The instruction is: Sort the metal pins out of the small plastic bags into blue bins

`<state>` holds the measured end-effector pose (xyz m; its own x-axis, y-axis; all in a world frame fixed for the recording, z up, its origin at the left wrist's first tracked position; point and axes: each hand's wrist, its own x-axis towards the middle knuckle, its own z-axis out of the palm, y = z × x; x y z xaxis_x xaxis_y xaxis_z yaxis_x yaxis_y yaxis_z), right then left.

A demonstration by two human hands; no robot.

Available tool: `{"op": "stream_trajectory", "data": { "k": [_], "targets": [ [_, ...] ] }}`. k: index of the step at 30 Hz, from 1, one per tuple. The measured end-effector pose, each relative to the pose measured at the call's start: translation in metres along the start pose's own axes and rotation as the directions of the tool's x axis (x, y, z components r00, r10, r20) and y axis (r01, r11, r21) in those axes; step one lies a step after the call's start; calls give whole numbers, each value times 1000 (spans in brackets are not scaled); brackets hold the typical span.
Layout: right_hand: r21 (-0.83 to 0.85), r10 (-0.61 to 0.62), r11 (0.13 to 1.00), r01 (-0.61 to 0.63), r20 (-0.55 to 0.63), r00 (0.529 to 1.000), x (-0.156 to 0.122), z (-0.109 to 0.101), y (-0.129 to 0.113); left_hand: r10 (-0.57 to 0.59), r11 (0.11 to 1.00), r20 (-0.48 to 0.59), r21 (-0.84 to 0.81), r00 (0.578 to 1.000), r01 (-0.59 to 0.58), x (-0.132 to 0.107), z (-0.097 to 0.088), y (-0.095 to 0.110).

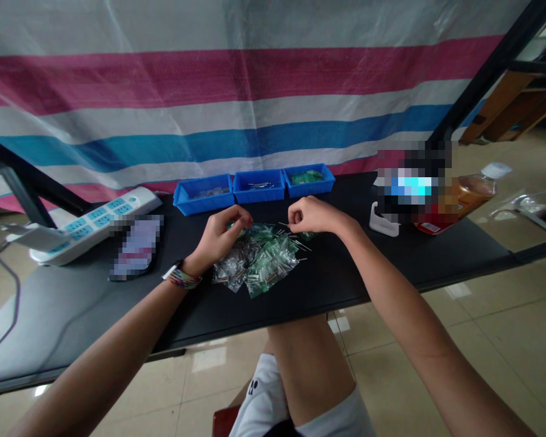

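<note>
On the black table lies a pile of small clear plastic bags (236, 262) and green-tinted bags (273, 264) with small parts inside. Loose thin metal pins (303, 244) are scattered at the pile's right side. My left hand (221, 235) is closed over the pile's upper left, fingers curled; what they hold, if anything, is hidden. At the upper right of the pile, my right hand (316, 215) is pinched, with a thin metal pin showing at its fingertips. Behind stand three blue bins: the left bin (204, 203) holds clear bags, the middle bin (259, 194) pins, the right bin (309, 187) green bags.
A white power strip (104, 218) with a plugged-in charger and a blurred phone-like object (136, 247) lie on the left. To the right are a white plastic piece (383, 221), a pixelated lit device (412, 185) and a drink bottle (471, 194). Striped sheeting (255, 91) hangs behind.
</note>
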<state>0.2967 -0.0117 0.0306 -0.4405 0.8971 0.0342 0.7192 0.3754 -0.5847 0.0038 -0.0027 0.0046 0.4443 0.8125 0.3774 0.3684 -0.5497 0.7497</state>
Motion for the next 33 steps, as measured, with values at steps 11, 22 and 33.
{"op": "stream_trajectory", "data": {
  "k": [11, 22, 33],
  "targets": [
    [370, -213, 889, 272, -193, 958, 10, 39, -21, 18, 1000, 42, -5, 999, -18, 1, 3, 10],
    [497, -195, 801, 333, -310, 931, 13, 42, -24, 24, 1000, -25, 6, 999, -24, 1, 3, 5],
    [534, -165, 790, 301, -288, 943, 14, 44, -25, 14, 999, -76, -38, 997, -17, 1, 4, 8]
  ]
}}
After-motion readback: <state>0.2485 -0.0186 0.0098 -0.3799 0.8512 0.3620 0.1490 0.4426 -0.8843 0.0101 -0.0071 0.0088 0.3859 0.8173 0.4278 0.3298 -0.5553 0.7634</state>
